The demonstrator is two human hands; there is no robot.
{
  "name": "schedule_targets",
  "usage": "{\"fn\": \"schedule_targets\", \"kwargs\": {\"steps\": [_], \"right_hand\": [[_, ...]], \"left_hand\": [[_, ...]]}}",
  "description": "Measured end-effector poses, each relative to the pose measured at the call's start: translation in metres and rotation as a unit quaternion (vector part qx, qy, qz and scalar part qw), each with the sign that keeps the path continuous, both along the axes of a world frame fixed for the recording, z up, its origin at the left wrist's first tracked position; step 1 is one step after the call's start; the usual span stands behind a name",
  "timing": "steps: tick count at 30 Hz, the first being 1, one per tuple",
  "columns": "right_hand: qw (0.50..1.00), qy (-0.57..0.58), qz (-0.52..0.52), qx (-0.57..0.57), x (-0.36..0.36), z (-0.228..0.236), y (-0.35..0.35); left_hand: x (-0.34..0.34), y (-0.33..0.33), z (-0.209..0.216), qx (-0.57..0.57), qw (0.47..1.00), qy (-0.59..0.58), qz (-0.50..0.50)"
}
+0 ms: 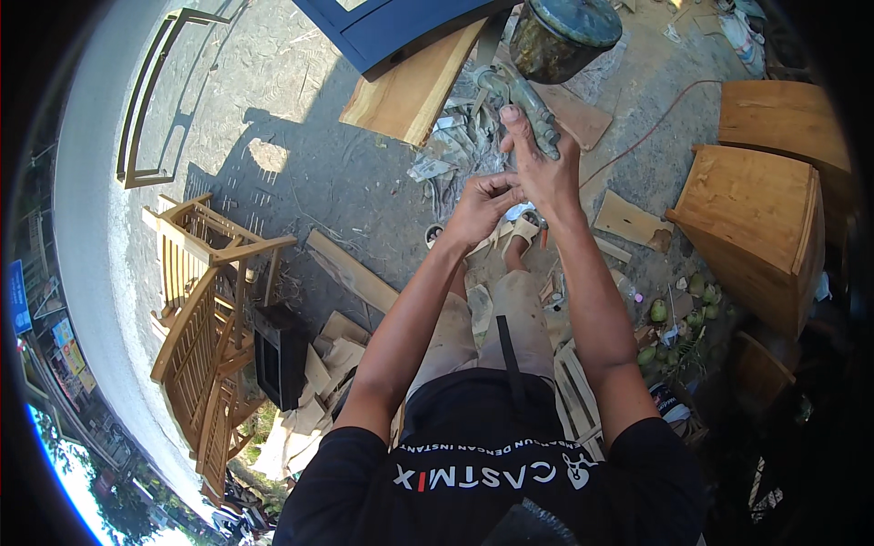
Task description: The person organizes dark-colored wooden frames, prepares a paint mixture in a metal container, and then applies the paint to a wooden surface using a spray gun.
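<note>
My right hand (548,173) is wrapped around a dull grey-green spray gun (530,102), its thumb up along the body. Close against the heel of that hand is my left hand (484,207), its fingers curled in a pinch; what they hold, if anything, is hidden. Beyond the gun's head stands a dark, paint-stained bucket (560,41) with a greenish top. A blue-painted furniture piece (391,41) juts in from the upper edge, with a bare wooden board (414,86) beneath it. Crumpled paper and plastic sheets (451,146) lie on the ground below the gun.
Wooden cabinets (751,205) stand at the right, slatted wooden chairs (205,309) at the left. A black box (279,355), a long plank (350,270), wood offcuts (337,355) and green coconuts (696,296) lie around my feet. A thin reddish hose (669,116) crosses the ground. A metal frame (146,100) lies farther left.
</note>
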State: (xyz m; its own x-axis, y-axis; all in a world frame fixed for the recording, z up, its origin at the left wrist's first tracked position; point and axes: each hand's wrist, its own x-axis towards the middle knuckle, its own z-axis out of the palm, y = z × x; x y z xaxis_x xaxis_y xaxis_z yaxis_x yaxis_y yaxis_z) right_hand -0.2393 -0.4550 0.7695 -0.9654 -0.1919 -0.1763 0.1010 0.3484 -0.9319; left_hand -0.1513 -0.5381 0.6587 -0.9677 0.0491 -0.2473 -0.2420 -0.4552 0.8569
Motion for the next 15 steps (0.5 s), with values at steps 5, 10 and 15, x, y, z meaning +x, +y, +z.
{"fn": "schedule_targets", "kwargs": {"steps": [5, 10, 15], "right_hand": [[0.993, -0.035, 0.104, -0.042, 0.02, -0.013, -0.011], [0.989, -0.054, 0.124, -0.061, 0.031, -0.021, -0.019], [0.998, 0.031, 0.05, 0.006, 0.038, -0.023, -0.02]], "left_hand": [[0.039, -0.019, -0.008, -0.004, 0.999, -0.018, 0.027], [0.053, -0.025, -0.007, -0.02, 0.999, -0.029, 0.039], [0.047, -0.023, -0.006, -0.049, 0.999, -0.013, 0.015]]}}
